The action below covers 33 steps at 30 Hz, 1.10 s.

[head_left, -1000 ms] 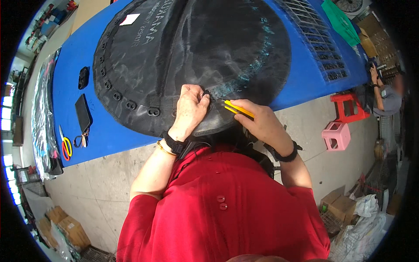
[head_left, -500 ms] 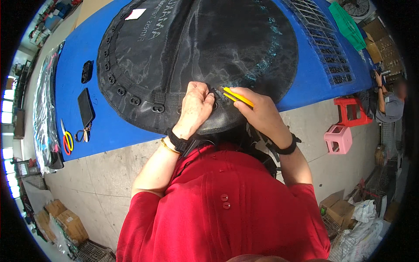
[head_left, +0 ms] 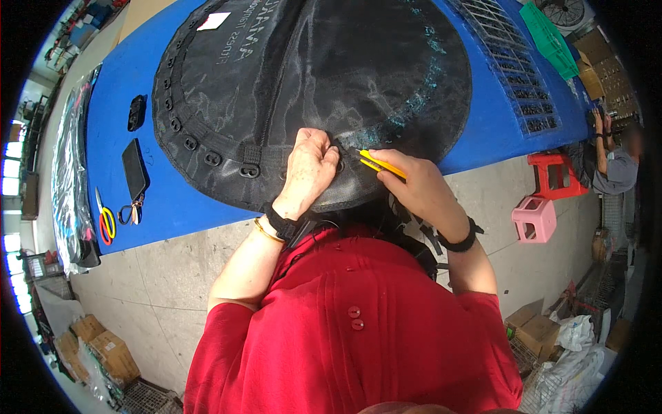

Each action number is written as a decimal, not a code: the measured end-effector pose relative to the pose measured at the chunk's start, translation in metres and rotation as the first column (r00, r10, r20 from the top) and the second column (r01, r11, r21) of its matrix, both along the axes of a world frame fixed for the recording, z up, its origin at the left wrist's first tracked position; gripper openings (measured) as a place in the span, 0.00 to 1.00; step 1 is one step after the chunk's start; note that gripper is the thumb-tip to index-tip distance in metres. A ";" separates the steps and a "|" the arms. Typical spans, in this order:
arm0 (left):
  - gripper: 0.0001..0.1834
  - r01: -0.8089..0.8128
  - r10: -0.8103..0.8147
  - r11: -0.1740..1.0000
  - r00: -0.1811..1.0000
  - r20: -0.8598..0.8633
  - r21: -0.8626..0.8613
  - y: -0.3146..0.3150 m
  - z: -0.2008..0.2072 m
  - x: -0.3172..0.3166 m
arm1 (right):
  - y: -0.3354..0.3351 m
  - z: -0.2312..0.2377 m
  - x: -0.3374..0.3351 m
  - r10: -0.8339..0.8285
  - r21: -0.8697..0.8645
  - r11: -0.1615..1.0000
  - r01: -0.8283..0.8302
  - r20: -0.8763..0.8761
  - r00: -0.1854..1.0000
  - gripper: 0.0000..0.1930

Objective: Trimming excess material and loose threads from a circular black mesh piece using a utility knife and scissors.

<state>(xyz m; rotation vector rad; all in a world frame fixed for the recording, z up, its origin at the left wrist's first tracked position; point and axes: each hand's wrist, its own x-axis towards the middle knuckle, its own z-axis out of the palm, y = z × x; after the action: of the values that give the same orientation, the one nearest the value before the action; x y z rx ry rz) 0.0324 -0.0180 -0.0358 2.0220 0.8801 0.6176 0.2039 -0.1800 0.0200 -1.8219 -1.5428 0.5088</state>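
Observation:
A large round black mesh mat [head_left: 358,76], printed with pale lettering, covers much of the blue table. Near its close edge my left hand [head_left: 310,165] is closed, the fingers pinched down on the mat's webbing band; whatever lies under the fingertips is hidden. My right hand [head_left: 417,183] holds yellow thread snips [head_left: 379,164], their dark tip pointing left, just above the mat beside my left hand. Teal thread scraps [head_left: 417,103] are scattered across the mat's right part. Along its left rim run black plastic buckles [head_left: 212,159], several of them.
Left on the blue table [head_left: 186,210] lie a phone [head_left: 135,169], scissors [head_left: 105,217], a small black case [head_left: 137,113] and plastic-wrapped goods [head_left: 69,172]. A wire rack [head_left: 510,69] and green crate [head_left: 549,40] stand right. Stools [head_left: 534,219] and a person [head_left: 617,165] are beyond.
My right hand with the yellow snips has shifted slightly right and toward me, away from my left hand. My left hand stays put. The mat has barely moved.

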 end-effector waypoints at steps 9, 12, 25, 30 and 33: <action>0.11 -0.050 0.052 0.997 0.998 -0.044 0.051 0.001 -0.004 0.002 | -0.012 0.005 -0.004 -0.018 -0.037 0.999 0.018 -0.003 1.000 0.18; 0.11 -0.044 0.045 0.999 0.998 -0.041 0.017 0.000 0.001 0.003 | -0.012 0.005 -0.004 -0.019 -0.031 0.999 0.018 -0.003 1.000 0.18; 0.07 -0.005 0.007 0.994 1.000 0.023 -0.105 0.001 -0.001 0.001 | 0.013 0.007 0.001 -0.019 0.031 0.999 0.020 -0.014 1.000 0.20; 0.07 0.002 -0.002 1.000 1.000 -0.010 -0.020 0.000 0.005 0.000 | 0.020 -0.002 -0.001 -0.011 0.042 0.999 0.011 -0.012 1.000 0.18; 0.07 0.007 -0.007 1.000 1.000 0.014 0.011 0.001 0.001 0.000 | 0.018 -0.003 0.000 -0.004 0.018 1.000 0.004 -0.006 1.000 0.18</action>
<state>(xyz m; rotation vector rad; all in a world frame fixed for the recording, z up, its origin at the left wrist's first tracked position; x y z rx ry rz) 0.0322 -0.0170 -0.0348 2.0276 0.8630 0.6335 0.2040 -0.1617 0.0174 -1.8082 -1.5342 0.4965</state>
